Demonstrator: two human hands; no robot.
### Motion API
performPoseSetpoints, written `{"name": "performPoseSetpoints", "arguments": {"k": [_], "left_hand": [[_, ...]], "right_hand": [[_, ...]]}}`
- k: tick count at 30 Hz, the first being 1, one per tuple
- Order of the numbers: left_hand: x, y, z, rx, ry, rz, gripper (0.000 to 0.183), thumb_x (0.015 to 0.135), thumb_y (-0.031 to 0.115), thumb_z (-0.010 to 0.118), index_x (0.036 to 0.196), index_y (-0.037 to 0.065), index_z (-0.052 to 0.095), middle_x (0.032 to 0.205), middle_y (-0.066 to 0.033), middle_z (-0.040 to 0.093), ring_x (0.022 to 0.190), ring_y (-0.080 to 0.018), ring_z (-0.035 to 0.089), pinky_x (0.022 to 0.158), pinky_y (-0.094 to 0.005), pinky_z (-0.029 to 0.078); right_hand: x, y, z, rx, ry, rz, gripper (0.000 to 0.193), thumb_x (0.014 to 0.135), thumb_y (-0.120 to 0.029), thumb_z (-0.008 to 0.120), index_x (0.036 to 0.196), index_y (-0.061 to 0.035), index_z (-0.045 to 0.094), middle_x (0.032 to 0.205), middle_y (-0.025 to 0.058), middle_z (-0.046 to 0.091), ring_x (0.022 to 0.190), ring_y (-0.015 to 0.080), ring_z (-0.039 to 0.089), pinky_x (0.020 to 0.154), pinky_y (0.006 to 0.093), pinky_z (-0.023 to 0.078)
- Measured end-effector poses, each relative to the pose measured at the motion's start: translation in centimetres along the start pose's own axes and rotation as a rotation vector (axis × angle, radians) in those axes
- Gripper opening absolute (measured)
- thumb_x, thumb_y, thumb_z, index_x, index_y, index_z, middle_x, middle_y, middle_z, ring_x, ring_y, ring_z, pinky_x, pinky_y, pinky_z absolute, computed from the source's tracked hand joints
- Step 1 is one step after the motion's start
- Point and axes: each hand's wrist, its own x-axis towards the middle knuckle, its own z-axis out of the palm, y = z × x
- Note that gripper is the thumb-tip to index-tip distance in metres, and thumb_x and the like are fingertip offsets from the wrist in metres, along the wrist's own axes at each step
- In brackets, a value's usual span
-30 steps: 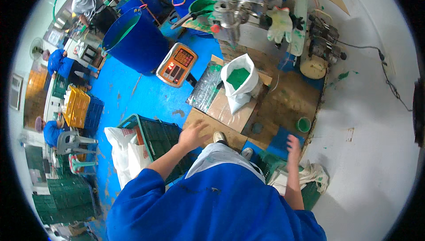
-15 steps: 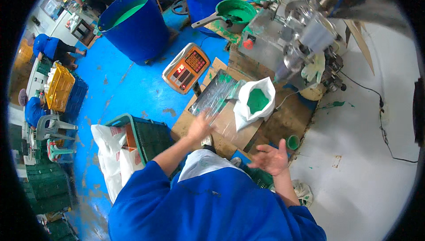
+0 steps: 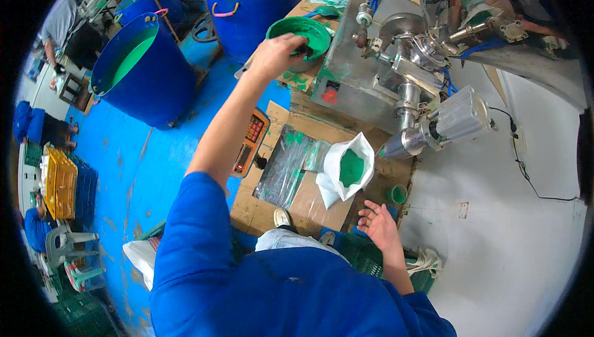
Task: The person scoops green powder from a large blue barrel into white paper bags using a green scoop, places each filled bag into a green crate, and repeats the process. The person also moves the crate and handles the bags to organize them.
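My left hand (image 3: 275,58) reaches far forward to the near rim of a round basin (image 3: 322,31) smeared with green. Its fingers are curled at a dark object (image 3: 303,50) by that rim, whose kind I cannot make out. Low on the right, my right hand (image 3: 380,230) hangs in the air, holding nothing, its fingers apart and slightly bent. Ahead of it stands an open white bag (image 3: 334,162) with green paste (image 3: 352,168) inside. A small green-stained cup (image 3: 397,194) sits right of the bag.
My left forearm partly covers an orange digital scale (image 3: 254,129). Plastic-wrapped board (image 3: 278,173) lies left of the bag. A metal machine (image 3: 408,89) rises on the right. Blue tubs (image 3: 154,83) of green liquid stand at the far left. Other people (image 3: 71,18) work beyond.
My left hand has moved forward from above the wrapped board to the basin. My right hand has shifted slightly, still empty. The whole view has swung, and the machine's clear cylinder appears farther right.
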Motion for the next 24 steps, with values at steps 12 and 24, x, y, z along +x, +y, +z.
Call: {"name": "performPoseSetpoints", "arguments": {"k": [12,24], "left_hand": [[-1.3,-0.6,-4.0,-0.769,0.683,-0.717,0.015,0.079,0.016,0.068,0.081,0.005,0.058,0.061,-0.0016,0.057,0.049,-0.0086,0.052,0.043,-0.0206,0.041],[-14.5,19.9,2.4,-0.604,0.055,-0.446,0.016,0.076,0.013,0.071,0.085,0.006,0.061,0.073,-0.0061,0.063,0.06,-0.0138,0.06,0.053,-0.0277,0.048]], "right_hand": [[-0.5,1.5,-1.5,-0.011,0.071,-0.015,0.047,0.093,-0.044,0.041,0.121,-0.0069,0.047,0.106,0.0119,0.058,0.087,0.0233,0.058,0.079,0.0396,0.047],[-4.1,-1.3,-6.2,-0.091,0.103,-0.004,0.046,0.094,-0.043,0.042,0.123,-0.0083,0.046,0.106,0.0097,0.057,0.09,0.0201,0.056,0.081,0.0375,0.045]]}}
